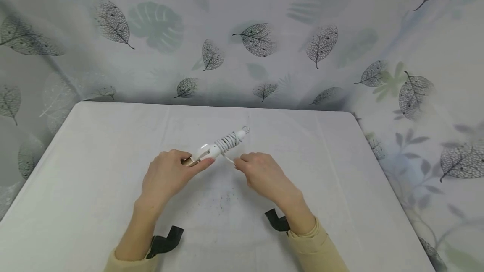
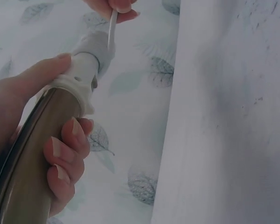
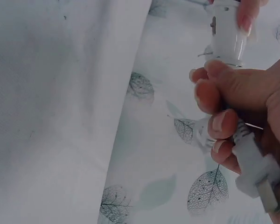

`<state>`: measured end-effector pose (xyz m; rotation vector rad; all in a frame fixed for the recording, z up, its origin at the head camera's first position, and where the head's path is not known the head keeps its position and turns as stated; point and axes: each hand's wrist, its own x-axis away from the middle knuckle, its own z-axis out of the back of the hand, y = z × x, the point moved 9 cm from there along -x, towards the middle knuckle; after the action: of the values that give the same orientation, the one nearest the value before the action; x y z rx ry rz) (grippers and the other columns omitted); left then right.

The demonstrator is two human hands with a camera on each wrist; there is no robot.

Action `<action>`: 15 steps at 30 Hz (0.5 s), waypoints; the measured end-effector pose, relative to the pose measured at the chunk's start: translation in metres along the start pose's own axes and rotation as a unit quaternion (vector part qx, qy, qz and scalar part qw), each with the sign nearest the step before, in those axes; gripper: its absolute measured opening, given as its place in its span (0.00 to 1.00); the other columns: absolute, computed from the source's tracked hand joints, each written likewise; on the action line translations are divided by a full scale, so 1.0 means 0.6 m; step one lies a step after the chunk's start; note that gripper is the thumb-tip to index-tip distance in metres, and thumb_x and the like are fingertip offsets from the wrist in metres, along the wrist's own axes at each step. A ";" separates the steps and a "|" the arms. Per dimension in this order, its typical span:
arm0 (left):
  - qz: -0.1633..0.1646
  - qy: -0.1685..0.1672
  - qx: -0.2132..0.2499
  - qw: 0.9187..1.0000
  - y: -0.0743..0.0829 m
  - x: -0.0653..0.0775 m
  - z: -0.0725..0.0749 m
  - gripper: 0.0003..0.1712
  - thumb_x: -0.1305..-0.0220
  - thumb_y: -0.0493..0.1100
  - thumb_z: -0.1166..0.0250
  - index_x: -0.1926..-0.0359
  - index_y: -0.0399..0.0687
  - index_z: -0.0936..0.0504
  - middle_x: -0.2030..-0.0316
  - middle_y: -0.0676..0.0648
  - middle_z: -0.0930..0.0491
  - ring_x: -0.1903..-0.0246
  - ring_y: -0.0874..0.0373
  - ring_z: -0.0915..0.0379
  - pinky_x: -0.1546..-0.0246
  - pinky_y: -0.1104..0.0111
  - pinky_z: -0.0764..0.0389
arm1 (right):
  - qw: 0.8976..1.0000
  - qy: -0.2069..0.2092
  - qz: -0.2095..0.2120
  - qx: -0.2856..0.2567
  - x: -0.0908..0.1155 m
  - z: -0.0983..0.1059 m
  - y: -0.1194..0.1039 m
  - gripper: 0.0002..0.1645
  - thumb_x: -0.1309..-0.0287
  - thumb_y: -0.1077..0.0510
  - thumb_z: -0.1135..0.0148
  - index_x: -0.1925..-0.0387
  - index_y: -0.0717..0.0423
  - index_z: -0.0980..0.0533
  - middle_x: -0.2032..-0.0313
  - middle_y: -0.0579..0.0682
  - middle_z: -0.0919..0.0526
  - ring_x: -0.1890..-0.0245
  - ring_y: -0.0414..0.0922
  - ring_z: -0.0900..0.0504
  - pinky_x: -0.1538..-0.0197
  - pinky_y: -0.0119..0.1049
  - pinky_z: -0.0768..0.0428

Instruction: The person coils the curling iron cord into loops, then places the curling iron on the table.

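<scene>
A white curling iron (image 1: 213, 151) with a gold barrel (image 2: 25, 172) is held tilted above the table, its white handle pointing away to the upper right. My left hand (image 1: 166, 179) grips it around the barrel, with the thumb along the white part, as the left wrist view shows. White cord (image 1: 228, 142) is wound in several turns round the handle. In my right hand (image 1: 264, 177), thumb and fingers pinch a stretch of cord (image 2: 112, 30) pulled off the coil. A white plug (image 3: 254, 170) hangs by that palm in the right wrist view.
Under both hands lies a white-covered table (image 1: 94, 171), with small dark specks (image 1: 227, 198) near its middle. Leaf-print cloth (image 1: 159, 24) surrounds the back and sides. Black straps (image 1: 166, 240) stick out by both sleeve cuffs.
</scene>
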<state>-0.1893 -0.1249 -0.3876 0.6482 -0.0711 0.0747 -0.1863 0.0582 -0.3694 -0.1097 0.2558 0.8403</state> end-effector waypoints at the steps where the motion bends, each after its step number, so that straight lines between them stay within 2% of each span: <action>1: 0.008 -0.011 -0.002 1.000 -0.002 -0.001 -0.006 0.39 0.51 0.82 0.38 0.83 0.52 0.26 0.84 0.53 0.37 0.83 0.59 0.41 0.83 0.67 0.42 | 1.000 0.006 0.002 0.021 0.001 0.002 -0.001 0.07 0.46 0.63 0.27 0.70 0.52 0.20 0.75 0.44 0.18 0.77 0.40 0.25 0.67 0.32 0.27; 4: 0.023 -0.048 -0.005 0.999 -0.007 -0.003 -0.026 0.38 0.50 0.81 0.38 0.82 0.51 0.24 0.84 0.53 0.37 0.82 0.59 0.41 0.82 0.67 0.42 | 0.997 0.018 0.010 0.081 0.002 0.006 -0.005 0.08 0.50 0.61 0.23 0.72 0.52 0.18 0.76 0.45 0.19 0.74 0.43 0.24 0.57 0.37 0.27; 7: 0.019 -0.080 0.001 0.997 -0.008 -0.005 -0.042 0.37 0.48 0.78 0.36 0.81 0.50 0.23 0.84 0.53 0.36 0.83 0.59 0.41 0.81 0.68 0.42 | 0.992 0.037 0.021 0.116 0.001 0.010 -0.009 0.08 0.51 0.64 0.24 0.74 0.52 0.18 0.75 0.46 0.20 0.70 0.45 0.26 0.46 0.44 0.30; 11: 0.013 -0.116 0.021 0.993 -0.007 -0.003 -0.057 0.35 0.49 0.76 0.33 0.82 0.49 0.22 0.87 0.52 0.31 0.85 0.59 0.37 0.83 0.69 0.41 | 0.991 0.075 0.046 0.102 0.002 0.022 -0.011 0.12 0.57 0.72 0.29 0.75 0.52 0.18 0.71 0.47 0.21 0.61 0.47 0.27 0.34 0.49 0.36; 15: -0.010 -0.141 0.024 0.990 0.003 0.003 -0.060 0.34 0.50 0.75 0.31 0.84 0.51 0.25 0.88 0.53 0.29 0.86 0.60 0.36 0.83 0.69 0.41 | 0.988 0.113 0.079 0.065 0.005 0.038 -0.013 0.17 0.55 0.76 0.36 0.77 0.48 0.21 0.67 0.45 0.24 0.54 0.46 0.27 0.29 0.50 0.40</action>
<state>-0.1862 -0.1016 -0.4151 0.7049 -0.3362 -0.0355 -0.1744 0.0596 -0.3484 -0.0627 0.5382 0.9660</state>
